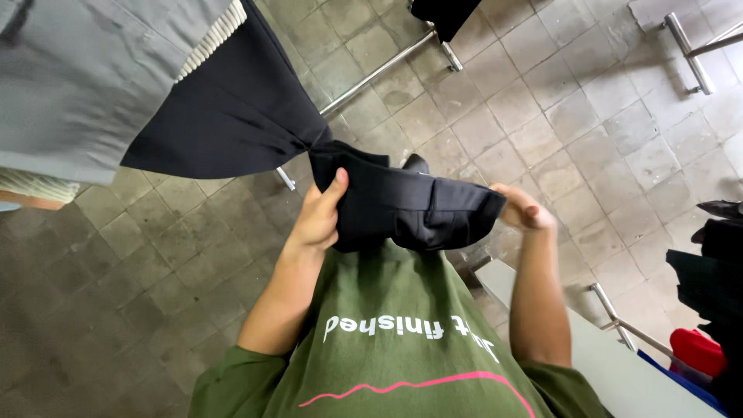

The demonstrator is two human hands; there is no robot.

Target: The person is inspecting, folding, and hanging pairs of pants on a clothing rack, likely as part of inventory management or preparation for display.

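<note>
black garment (402,205) is held bunched at chest height over the tiled floor (542,116), one end trailing up to the hanging black cloth (224,116). left hand (319,218) is clamped on its left edge, thumb on top; right hand (520,207) is closed on the right edge. judgement: both edges should be kept taut and level. no packages or signs are seen; white and pink print is carried on the green shirt (395,340).

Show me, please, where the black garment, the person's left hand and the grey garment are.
black garment (410,205): head view, on the folded cloth between the hands.
left hand (319,220): head view, on the back of the hand.
grey garment (77,77): head view, on its broad hanging panel.
</note>
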